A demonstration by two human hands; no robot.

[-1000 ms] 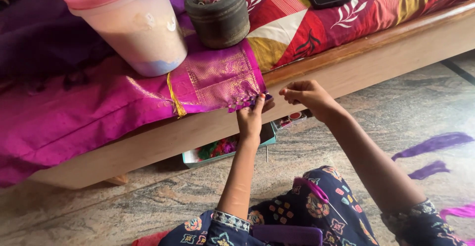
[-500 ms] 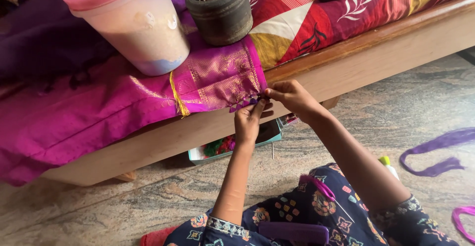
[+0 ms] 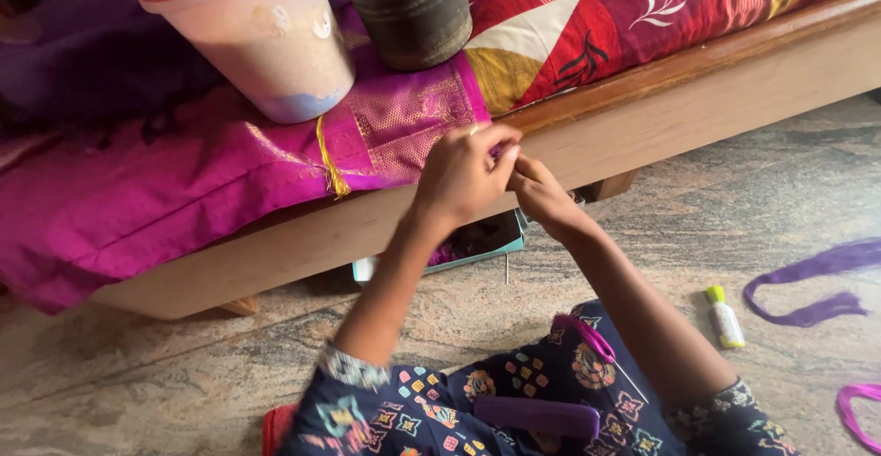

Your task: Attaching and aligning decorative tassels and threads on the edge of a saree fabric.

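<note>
A magenta silk cloth [image 3: 184, 190] with a gold-woven border [image 3: 404, 126] hangs over the edge of a wooden bed [image 3: 697, 107]. My left hand [image 3: 463, 176] pinches the cloth's lower right corner, fingers curled on the fringe. My right hand [image 3: 541, 194] meets it from the right, fingertips touching the same corner; the fringe between them is mostly hidden. A purple comb [image 3: 537, 417] and a pink hair clip [image 3: 583, 335] lie on my lap.
A large plastic tub [image 3: 252, 38] with a pink lid and a dark round pot [image 3: 413, 11] of spools weigh the cloth down on the bed. A tray [image 3: 459, 250] sits under the bed. Purple thread bundles [image 3: 817, 282] and a small tube [image 3: 725, 316] lie on the stone floor.
My hands came together at the cloth's corner; the right hand moved left to join the left. The view shifted closer and slightly right.
</note>
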